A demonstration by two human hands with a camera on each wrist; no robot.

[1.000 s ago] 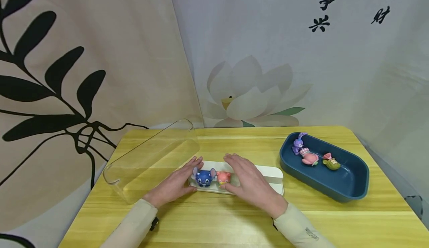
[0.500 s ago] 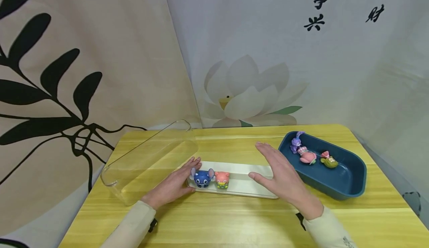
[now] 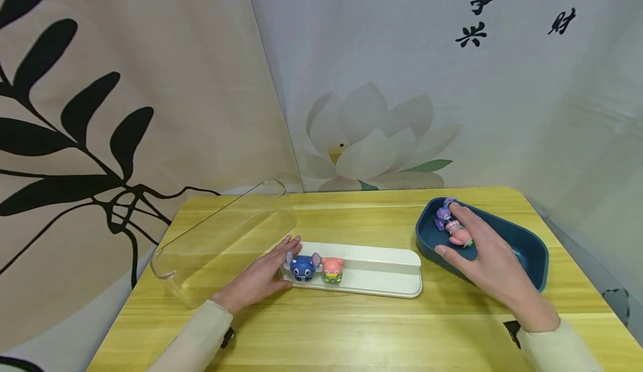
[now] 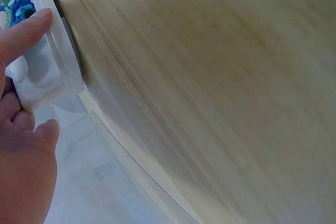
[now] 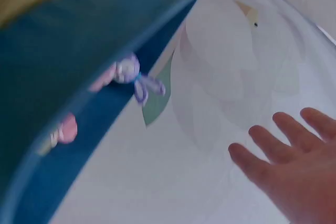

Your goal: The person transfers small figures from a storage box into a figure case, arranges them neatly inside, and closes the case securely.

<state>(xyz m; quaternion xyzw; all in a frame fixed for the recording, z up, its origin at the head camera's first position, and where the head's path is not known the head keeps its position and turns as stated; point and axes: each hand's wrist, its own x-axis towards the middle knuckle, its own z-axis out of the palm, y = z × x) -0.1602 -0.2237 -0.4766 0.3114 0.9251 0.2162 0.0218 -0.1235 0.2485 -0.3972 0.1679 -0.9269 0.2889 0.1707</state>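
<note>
My left hand (image 3: pixel 258 280) holds the left end of a long white stepped base (image 3: pixel 372 268), thumb at its front edge and fingers toward its back. In the left wrist view the thumb (image 4: pixel 31 30) lies on the base's rim. On the base's lower step stand a blue big-eared figurine (image 3: pixel 303 268) and a pink figurine (image 3: pixel 332 270) side by side. My right hand (image 3: pixel 494 260) reaches over a dark blue tray (image 3: pixel 537 249), fingers spread and holding nothing. Beneath its fingertips in the tray are a purple long-eared figurine (image 3: pixel 442 217) and a pink figurine (image 3: pixel 458 233).
A clear plastic cover (image 3: pixel 226 238) lies at the left back of the wooden table (image 3: pixel 321 338), close to my left hand. A printed cloth (image 3: pixel 382 53) hangs behind the table. The tray stands right of the base, its rim raised.
My right hand has left the pink figurine on the base and moved right, over the blue tray. It hides the green figurine there. The left hand stays at the base's end.
</note>
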